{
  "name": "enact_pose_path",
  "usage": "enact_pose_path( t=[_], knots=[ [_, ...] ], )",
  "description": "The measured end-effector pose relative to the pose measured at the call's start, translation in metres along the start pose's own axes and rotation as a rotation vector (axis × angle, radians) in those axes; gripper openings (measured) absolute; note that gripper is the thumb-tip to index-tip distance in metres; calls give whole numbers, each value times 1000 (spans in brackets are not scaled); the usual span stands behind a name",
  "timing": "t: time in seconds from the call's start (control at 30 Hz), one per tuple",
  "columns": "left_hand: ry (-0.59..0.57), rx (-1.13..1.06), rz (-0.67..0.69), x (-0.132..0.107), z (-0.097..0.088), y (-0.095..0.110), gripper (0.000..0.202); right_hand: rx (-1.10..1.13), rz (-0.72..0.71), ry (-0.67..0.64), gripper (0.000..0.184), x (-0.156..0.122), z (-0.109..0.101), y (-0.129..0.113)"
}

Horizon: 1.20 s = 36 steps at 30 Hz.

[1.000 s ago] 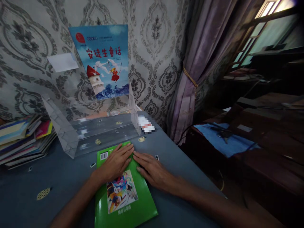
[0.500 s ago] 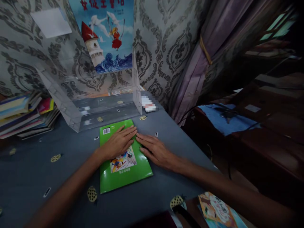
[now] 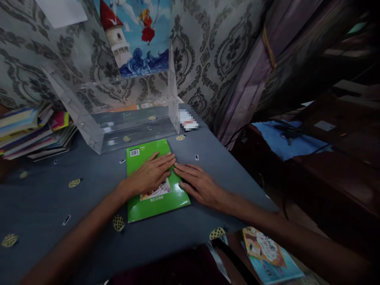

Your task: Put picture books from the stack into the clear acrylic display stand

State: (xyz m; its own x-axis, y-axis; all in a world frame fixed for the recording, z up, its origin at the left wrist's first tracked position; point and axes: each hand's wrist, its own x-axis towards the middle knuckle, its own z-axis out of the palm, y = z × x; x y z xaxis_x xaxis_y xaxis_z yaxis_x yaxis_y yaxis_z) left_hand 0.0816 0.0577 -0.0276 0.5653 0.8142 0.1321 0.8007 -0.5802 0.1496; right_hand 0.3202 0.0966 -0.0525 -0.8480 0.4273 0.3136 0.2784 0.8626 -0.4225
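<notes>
Head view: grips unclenched, the left hand (image 3: 152,172) lies across a glossy green rectangular book (image 3: 162,205) on the blue-grey desk (image 3: 92,170), right hand (image 3: 200,185) at its edge, seemingly steadying it; lifting would call for pinching.

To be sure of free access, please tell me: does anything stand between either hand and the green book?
Nothing visible does: the left hand lies on the green book, and the right hand touches its right edge. The clear plastic stand is beyond it.

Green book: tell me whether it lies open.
No, the green book lies shut, with its barcode facing up.
</notes>
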Motion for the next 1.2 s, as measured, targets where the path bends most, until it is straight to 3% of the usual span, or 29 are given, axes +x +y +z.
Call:
enact_pose_path(
  t=[0.7, 1.0, 1.2],
  knots=[
    [-50, -67, 84, -23, -2, 43, 49, 60, -16, -5, 49, -48, -4, -29],
    [-57, -59, 91, -39, 0, 69, 52, 60, 0, -20, 55, -69, -8, -50],
    [-1, 14, 72, -51, 3, 95, 51, 29, -6, 32, 56, -80, -3, -55]
  ],
)
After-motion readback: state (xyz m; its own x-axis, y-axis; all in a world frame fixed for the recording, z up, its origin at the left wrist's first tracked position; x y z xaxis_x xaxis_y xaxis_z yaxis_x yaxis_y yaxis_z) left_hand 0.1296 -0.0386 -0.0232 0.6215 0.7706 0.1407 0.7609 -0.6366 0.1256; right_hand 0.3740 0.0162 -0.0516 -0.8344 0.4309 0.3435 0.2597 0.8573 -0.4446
